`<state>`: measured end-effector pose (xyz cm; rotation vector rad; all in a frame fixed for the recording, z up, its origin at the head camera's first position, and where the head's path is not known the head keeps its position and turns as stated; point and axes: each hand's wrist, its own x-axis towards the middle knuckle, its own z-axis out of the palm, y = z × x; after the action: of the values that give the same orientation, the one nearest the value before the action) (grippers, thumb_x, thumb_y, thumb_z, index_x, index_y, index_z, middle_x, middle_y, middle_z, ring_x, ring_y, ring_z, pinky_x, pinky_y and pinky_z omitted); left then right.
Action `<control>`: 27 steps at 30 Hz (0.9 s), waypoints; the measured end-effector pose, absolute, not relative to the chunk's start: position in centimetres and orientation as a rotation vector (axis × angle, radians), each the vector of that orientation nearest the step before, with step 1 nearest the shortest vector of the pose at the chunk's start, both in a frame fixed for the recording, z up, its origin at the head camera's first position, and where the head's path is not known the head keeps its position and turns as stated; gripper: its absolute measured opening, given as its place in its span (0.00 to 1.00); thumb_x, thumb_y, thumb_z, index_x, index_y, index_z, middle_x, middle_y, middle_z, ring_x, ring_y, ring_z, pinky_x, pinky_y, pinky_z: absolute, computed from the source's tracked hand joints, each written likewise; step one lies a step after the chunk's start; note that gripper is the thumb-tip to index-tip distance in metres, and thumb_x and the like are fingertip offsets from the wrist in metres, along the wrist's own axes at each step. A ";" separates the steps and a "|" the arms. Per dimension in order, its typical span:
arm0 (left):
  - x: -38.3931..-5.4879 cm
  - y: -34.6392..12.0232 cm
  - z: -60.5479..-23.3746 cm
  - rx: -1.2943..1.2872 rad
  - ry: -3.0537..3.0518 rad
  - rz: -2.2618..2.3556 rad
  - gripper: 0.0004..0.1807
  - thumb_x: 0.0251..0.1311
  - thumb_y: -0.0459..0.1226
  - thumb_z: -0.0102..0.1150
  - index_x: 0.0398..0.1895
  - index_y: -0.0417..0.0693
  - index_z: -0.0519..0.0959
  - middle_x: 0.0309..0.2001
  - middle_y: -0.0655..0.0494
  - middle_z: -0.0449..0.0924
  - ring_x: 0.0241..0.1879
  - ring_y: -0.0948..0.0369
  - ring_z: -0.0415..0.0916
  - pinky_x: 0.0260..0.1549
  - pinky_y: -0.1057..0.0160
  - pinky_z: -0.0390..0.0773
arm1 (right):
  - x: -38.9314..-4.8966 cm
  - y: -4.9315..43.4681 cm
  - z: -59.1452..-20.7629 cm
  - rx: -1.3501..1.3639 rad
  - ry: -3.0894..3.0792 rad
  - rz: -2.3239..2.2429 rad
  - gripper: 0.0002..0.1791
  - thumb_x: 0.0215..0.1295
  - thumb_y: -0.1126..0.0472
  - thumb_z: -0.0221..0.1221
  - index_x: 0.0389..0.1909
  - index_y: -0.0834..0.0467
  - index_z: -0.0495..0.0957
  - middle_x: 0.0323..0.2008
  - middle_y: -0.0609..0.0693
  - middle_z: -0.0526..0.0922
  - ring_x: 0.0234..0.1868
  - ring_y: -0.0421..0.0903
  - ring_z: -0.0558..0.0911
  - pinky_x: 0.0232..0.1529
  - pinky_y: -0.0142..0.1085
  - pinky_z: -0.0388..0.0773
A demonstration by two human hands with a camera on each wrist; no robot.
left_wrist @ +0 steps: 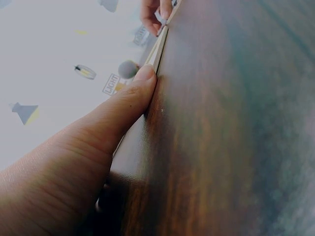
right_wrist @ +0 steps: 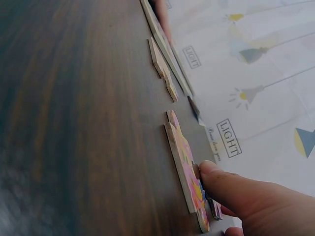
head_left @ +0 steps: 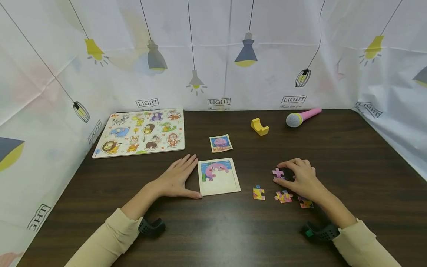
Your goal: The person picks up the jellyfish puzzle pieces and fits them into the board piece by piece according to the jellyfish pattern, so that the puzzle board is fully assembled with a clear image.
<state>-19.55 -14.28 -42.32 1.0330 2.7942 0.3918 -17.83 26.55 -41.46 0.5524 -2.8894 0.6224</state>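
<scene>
Left hand (head_left: pixel 176 180) touches tray (head_left: pixel 222 187); right (head_left: pixel 303 178) pinches — puzzle piece (head_left: pixel 277 173).

On my feed, the left sleeve (head_left: pixel 111 235) and right sleeve (head_left: pixel 363 243) were plain cream cloth, creased toward the cuffs. I saw a black perforated left wristband (head_left: pixel 152 227) and a matching right wristband (head_left: pixel 323 233) with a green patch (head_left: pixel 309 233); left hand (head_left: pixel 176 179) and right hand (head_left: pixel 303 180) were bare.

Gap between square board (head_left: pixel 225 185) and pieces (head_left: pixel 258 194)
</scene>
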 end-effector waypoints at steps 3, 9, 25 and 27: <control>-19.6 -14.3 -42.2 1.032 2.792 0.398 0.63 0.43 0.74 0.45 0.72 0.42 0.41 0.72 0.48 0.34 0.70 0.53 0.29 0.64 0.50 0.39 | -17.8 26.6 -41.5 0.563 -2.880 0.636 0.23 0.53 0.45 0.64 0.46 0.55 0.78 0.44 0.59 0.71 0.46 0.60 0.63 0.39 0.55 0.57; -19.6 -14.2 -42.4 1.027 2.795 0.376 0.63 0.42 0.75 0.44 0.72 0.43 0.40 0.72 0.49 0.33 0.70 0.53 0.29 0.64 0.51 0.39 | -17.8 26.6 -41.6 0.566 -2.883 0.657 0.22 0.53 0.45 0.64 0.45 0.55 0.78 0.44 0.58 0.72 0.46 0.61 0.62 0.38 0.54 0.57; -19.5 -14.2 -42.4 1.022 2.795 0.398 0.63 0.42 0.75 0.45 0.72 0.43 0.40 0.72 0.49 0.34 0.70 0.53 0.29 0.64 0.50 0.38 | -17.8 25.8 -42.0 0.656 -2.718 0.784 0.23 0.49 0.61 0.69 0.44 0.61 0.70 0.37 0.55 0.79 0.41 0.54 0.74 0.46 0.53 0.65; -19.5 -14.2 -42.4 1.026 2.798 0.402 0.63 0.42 0.74 0.45 0.72 0.43 0.41 0.72 0.49 0.34 0.70 0.53 0.30 0.64 0.50 0.38 | -17.7 25.7 -42.0 0.684 -2.685 0.782 0.23 0.48 0.64 0.69 0.44 0.61 0.69 0.34 0.53 0.80 0.36 0.50 0.78 0.40 0.48 0.72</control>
<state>-19.46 -14.20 -42.37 1.0260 2.7984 0.4022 -17.74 25.73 -41.96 0.6845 -2.6848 0.7819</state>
